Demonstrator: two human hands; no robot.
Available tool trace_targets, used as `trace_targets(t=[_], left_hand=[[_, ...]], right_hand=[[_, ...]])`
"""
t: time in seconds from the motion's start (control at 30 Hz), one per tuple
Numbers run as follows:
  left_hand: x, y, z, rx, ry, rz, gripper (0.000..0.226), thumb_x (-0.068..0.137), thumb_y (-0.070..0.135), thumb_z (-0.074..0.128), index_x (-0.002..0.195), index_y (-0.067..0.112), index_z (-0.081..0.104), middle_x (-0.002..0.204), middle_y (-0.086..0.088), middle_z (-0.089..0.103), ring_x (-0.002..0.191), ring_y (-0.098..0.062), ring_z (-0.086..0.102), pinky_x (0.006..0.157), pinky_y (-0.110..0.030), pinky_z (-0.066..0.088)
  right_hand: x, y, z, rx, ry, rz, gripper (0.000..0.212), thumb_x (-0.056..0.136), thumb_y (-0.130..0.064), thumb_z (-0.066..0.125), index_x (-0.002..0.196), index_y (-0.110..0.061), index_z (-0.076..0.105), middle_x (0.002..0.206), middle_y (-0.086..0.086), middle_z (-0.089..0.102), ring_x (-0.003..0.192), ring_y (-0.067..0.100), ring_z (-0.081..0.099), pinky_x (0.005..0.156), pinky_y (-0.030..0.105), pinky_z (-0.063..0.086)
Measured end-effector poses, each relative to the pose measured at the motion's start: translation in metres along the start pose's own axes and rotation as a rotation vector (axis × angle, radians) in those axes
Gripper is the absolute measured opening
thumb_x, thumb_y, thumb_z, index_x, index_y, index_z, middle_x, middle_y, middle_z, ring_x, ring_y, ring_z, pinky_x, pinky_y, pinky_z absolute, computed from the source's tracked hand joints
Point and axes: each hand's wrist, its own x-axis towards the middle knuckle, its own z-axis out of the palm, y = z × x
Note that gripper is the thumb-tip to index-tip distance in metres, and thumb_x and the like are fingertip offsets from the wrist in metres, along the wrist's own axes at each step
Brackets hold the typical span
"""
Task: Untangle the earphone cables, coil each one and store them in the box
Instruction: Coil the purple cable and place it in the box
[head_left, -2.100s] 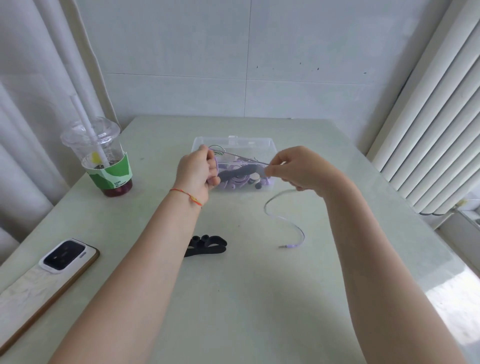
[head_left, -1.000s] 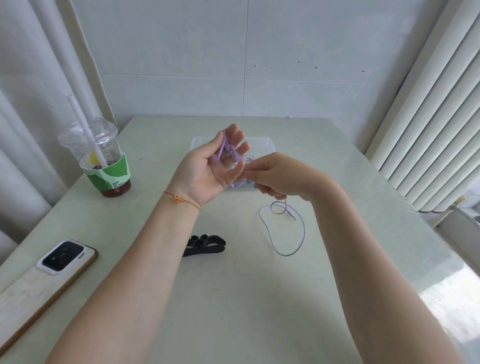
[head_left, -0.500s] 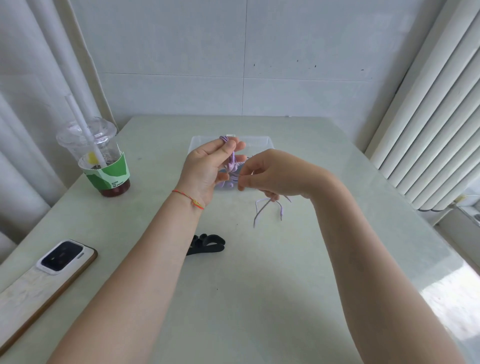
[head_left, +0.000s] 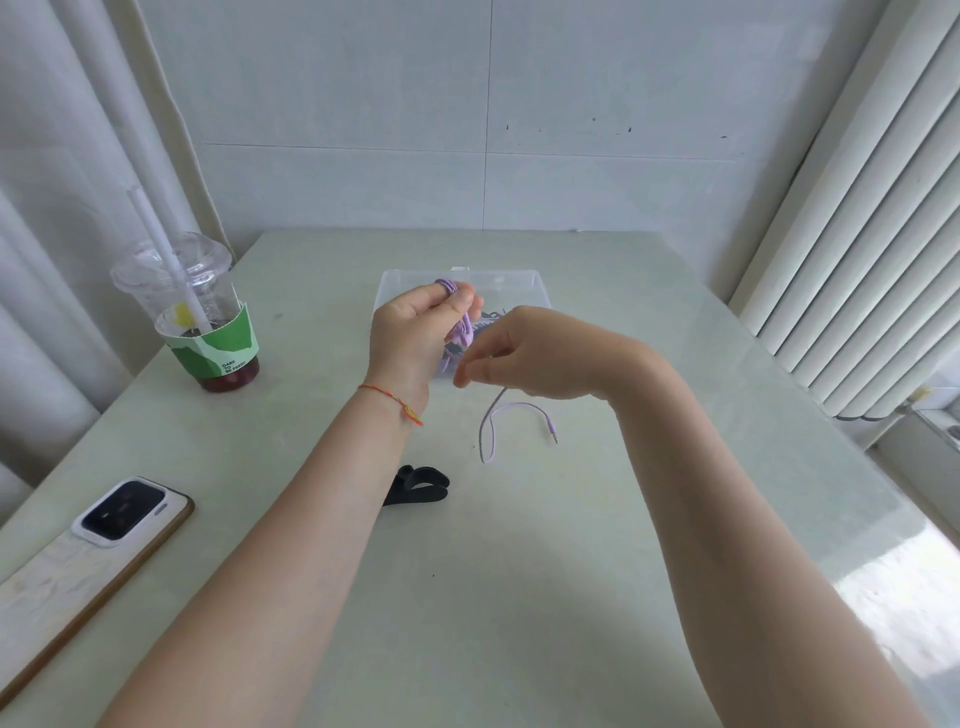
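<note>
Two hands up over the table (head_left: 519, 597) right now, both busy with the purple cable (head_left: 464, 332). Our left hand (head_left: 415, 332) has several loops of it wound round the fingers, thumb curled over the top to pin the coil, so that's a proper closed grip on it. Our right hand (head_left: 535, 353) sits just beside, fingers curled, thumb and forefinger pinching the loose run of the same cable. From there the tail (head_left: 511, 415) drops down, makes one loop on the table, and ends at the jack plug (head_left: 552, 430) lying flat, well clear of both hands.

Behind the hands we've got the clear box (head_left: 519, 286), mostly hidden; there's some dark stuff inside but we can't tell what exactly. A black tie (head_left: 421, 486) lies near our left forearm. Off to the left: a cup (head_left: 197, 312) with a straw and green sleeve, and a phone (head_left: 127, 512) camera-side up on a board (head_left: 57, 597).
</note>
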Motion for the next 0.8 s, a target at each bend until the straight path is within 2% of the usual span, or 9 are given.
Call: trace_targets(t=[0.07, 0.13, 0.23, 0.37, 0.43, 0.5, 0.57, 0.7, 0.8], left_hand=[[0.002, -0.001, -0.001, 0.100, -0.024, -0.020, 0.019, 0.093, 0.011, 0.060, 0.076, 0.008, 0.066, 0.065, -0.005, 0.064, 0.052, -0.014, 0.053, 0.056, -0.025, 0.046], [0.004, 0.001, -0.001, 0.209, -0.123, -0.025, 0.021, 0.096, 0.009, 0.054, 0.076, 0.006, 0.061, 0.055, -0.002, 0.057, 0.045, -0.011, 0.048, 0.049, -0.020, 0.038], [0.001, 0.005, 0.002, 0.307, -0.353, -0.077, 0.034, 0.102, 0.020, 0.044, 0.073, 0.009, 0.058, 0.050, 0.000, 0.050, 0.046, -0.013, 0.045, 0.049, -0.021, 0.035], [-0.003, 0.010, 0.003, 0.144, -0.512, -0.225, 0.044, 0.103, 0.038, 0.040, 0.068, 0.015, 0.053, 0.053, 0.004, 0.034, 0.044, -0.012, 0.033, 0.058, -0.026, 0.044], [0.000, 0.010, -0.001, 0.021, -0.444, -0.262, 0.042, 0.103, 0.035, 0.043, 0.064, 0.018, 0.046, 0.052, 0.006, 0.026, 0.041, -0.010, 0.025, 0.053, -0.025, 0.041], [0.006, 0.010, -0.006, -0.054, -0.317, -0.278, 0.042, 0.103, 0.034, 0.043, 0.063, 0.020, 0.040, 0.048, 0.008, 0.023, 0.038, -0.010, 0.021, 0.051, -0.026, 0.033], [0.012, 0.008, -0.011, -0.112, -0.164, -0.310, 0.041, 0.102, 0.032, 0.042, 0.063, 0.021, 0.036, 0.045, 0.009, 0.023, 0.036, -0.009, 0.020, 0.051, -0.026, 0.028], [0.019, 0.003, -0.015, -0.255, 0.108, -0.384, 0.039, 0.099, 0.024, 0.037, 0.061, 0.022, 0.029, 0.043, 0.008, 0.020, 0.034, -0.010, 0.017, 0.049, -0.021, 0.020], [0.023, 0.003, -0.023, -0.255, 0.226, -0.356, 0.036, 0.094, 0.017, 0.034, 0.060, 0.023, 0.025, 0.042, 0.008, 0.017, 0.035, -0.012, 0.013, 0.045, -0.017, 0.017]], right_hand=[[0.001, 0.007, -0.008, 0.000, 0.132, 0.028, 0.020, 0.091, -0.025, 0.054, 0.086, -0.021, 0.074, 0.064, -0.006, 0.057, 0.050, 0.005, 0.043, 0.051, 0.022, 0.033], [0.002, 0.016, -0.015, 0.003, 0.275, 0.061, 0.018, 0.090, -0.022, 0.055, 0.084, -0.017, 0.072, 0.068, -0.005, 0.058, 0.053, 0.008, 0.045, 0.048, 0.019, 0.033], [0.004, 0.027, -0.021, 0.065, 0.404, 0.062, 0.014, 0.090, -0.021, 0.058, 0.089, -0.014, 0.070, 0.069, -0.010, 0.055, 0.056, 0.005, 0.044, 0.047, 0.014, 0.032], [0.007, 0.032, -0.020, 0.106, 0.494, 0.034, 0.012, 0.092, -0.025, 0.059, 0.093, -0.014, 0.065, 0.082, -0.007, 0.058, 0.079, 0.013, 0.051, 0.065, 0.024, 0.038], [0.005, 0.036, -0.022, 0.119, 0.454, 0.058, 0.010, 0.093, -0.026, 0.058, 0.092, -0.017, 0.063, 0.089, -0.006, 0.061, 0.083, 0.017, 0.055, 0.068, 0.027, 0.043], [0.003, 0.044, -0.025, 0.147, 0.398, 0.102, 0.011, 0.094, -0.024, 0.055, 0.086, -0.020, 0.062, 0.090, -0.004, 0.064, 0.084, 0.021, 0.062, 0.074, 0.036, 0.054], [0.001, 0.052, -0.027, 0.177, 0.377, 0.154, 0.019, 0.094, -0.022, 0.050, 0.081, -0.020, 0.063, 0.094, 0.003, 0.067, 0.089, 0.023, 0.066, 0.081, 0.044, 0.057], [0.004, 0.066, -0.028, 0.174, 0.373, 0.249, 0.024, 0.094, -0.016, 0.042, 0.081, -0.014, 0.062, 0.099, 0.009, 0.066, 0.086, 0.023, 0.066, 0.079, 0.041, 0.053], [0.010, 0.091, -0.030, -0.115, 0.294, 0.407, 0.022, 0.093, -0.011, 0.041, 0.089, -0.010, 0.062, 0.106, 0.009, 0.061, 0.087, 0.026, 0.058, 0.077, 0.034, 0.045]])
